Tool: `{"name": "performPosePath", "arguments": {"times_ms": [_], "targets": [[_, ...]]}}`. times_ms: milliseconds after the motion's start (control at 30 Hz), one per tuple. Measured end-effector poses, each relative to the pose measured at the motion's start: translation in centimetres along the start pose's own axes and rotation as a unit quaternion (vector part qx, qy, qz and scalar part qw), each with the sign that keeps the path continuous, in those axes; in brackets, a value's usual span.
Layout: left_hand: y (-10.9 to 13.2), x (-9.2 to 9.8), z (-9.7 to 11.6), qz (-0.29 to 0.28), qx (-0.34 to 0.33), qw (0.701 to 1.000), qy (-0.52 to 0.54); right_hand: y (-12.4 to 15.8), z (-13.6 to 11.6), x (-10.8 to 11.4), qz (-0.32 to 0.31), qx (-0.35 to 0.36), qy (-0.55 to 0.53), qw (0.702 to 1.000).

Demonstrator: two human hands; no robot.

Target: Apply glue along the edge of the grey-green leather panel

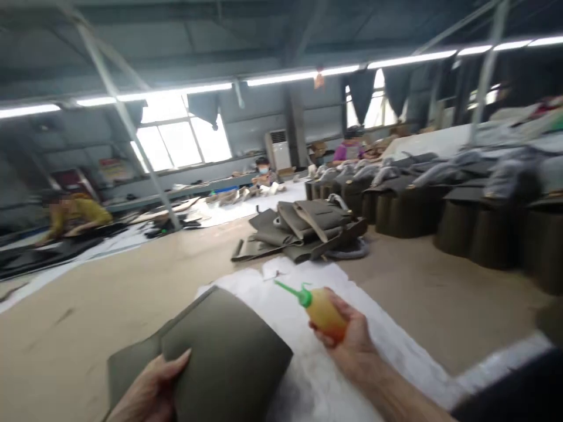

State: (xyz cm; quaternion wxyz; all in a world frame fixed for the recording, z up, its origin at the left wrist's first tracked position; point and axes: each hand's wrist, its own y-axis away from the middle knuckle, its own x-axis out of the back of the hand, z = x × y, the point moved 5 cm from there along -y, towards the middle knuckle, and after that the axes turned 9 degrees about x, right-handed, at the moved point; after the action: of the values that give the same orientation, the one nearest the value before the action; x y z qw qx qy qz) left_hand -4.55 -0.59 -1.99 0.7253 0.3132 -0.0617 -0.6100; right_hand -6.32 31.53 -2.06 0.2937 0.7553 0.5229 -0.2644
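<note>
My left hand [152, 384] grips a folded dark olive-grey sheet [229, 351] at its left side, with the thumb lying on top; its lower end runs out of the picture. In my right hand [352, 334] is a squeeze bottle [324, 312] with a yellow to orange body and a green nozzle. The bottle is tilted, its nozzle aimed up and to the left, apart from the sheet. Beneath both hands lies white paper [303, 281] with ragged edges.
Ahead on the brown tabletop [145, 275] sits a pile of dark flat pieces [303, 228]. Rows of dark, upright shaped pieces with grey fuzzy parts [404, 199] line the right. A slanted pole [123, 117] rises at left. Several people work farther off, one in yellow [81, 214].
</note>
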Motion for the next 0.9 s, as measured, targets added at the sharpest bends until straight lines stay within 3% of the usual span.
{"name": "performPosePath", "arguments": {"times_ms": [67, 167, 333, 500, 667, 900], "targets": [[1.5, 0.5, 0.7, -0.039, -0.019, 0.998, 0.048, -0.1, -0.4, 0.2, 0.014, -0.015, 0.001, 1.000], [2.5, -0.7, 0.6, -0.134, 0.011, 0.990, 0.036, 0.3, -1.0, 0.4, 0.047, -0.022, 0.014, 0.999], [2.4, -1.8, 0.5, -0.183, 0.084, 0.979, -0.042, 1.1, -1.7, 0.9, 0.078, 0.025, 0.072, 0.994], [1.5, -0.4, 1.0, -0.214, 0.090, 0.971, -0.050, 1.1, -3.1, 1.2, 0.060, 0.093, 0.199, 0.974], [1.7, 0.4, 0.9, -0.201, 0.087, 0.975, -0.022, 0.1, -5.2, -0.5, -0.006, 0.186, 0.314, 0.931], [1.4, 2.3, -0.1, -0.088, 0.099, 0.990, 0.043, -1.4, -6.0, -4.5, -0.135, 0.266, 0.449, 0.842]]}}
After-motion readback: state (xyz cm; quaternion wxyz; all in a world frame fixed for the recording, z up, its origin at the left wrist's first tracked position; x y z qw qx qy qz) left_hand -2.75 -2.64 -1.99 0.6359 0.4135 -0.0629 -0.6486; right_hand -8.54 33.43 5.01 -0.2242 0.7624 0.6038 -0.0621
